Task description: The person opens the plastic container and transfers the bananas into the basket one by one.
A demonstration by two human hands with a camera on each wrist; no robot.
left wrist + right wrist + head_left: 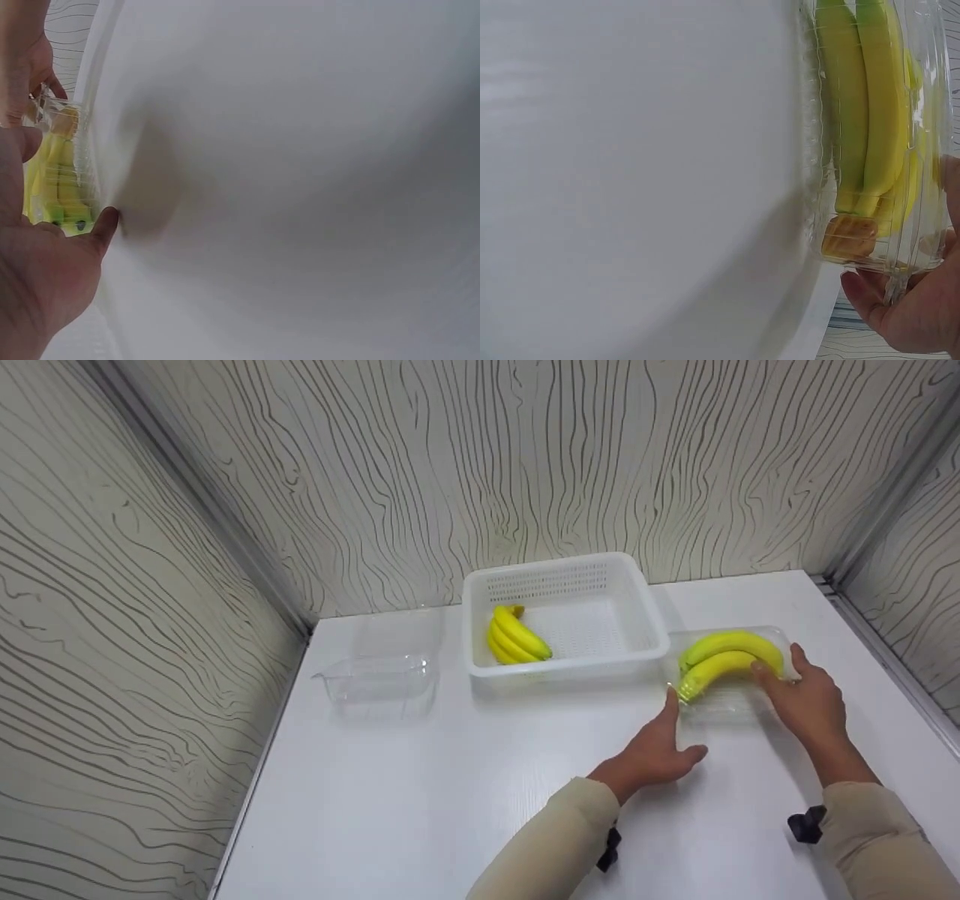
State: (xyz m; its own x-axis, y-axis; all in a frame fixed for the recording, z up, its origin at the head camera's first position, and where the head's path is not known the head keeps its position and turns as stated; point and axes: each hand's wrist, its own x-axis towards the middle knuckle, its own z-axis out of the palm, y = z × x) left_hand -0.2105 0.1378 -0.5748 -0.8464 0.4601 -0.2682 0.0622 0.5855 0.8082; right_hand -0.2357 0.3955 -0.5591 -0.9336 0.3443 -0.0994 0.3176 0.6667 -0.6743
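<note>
A clear plastic clamshell box (731, 706) with a bunch of yellow bananas (881, 112) inside is at the right of the white table. My right hand (814, 701) grips its right end, thumb over the top. In the right wrist view, the fingers of that hand (922, 307) are around the box's end, by the bananas' brown stem. At the box's left end is my left hand (656, 746), its thumb and fingers spread wide. The left wrist view has the left hand (52, 270) beside the box (86, 161), fingers partly hidden.
A white plastic basket (564, 666) stands at the back middle, holding another bunch of bananas (517, 636). To its left sits a second clear plastic box (379, 679) with its lid raised. A wood-grain patterned panel (450, 472) rises behind the table (420, 810).
</note>
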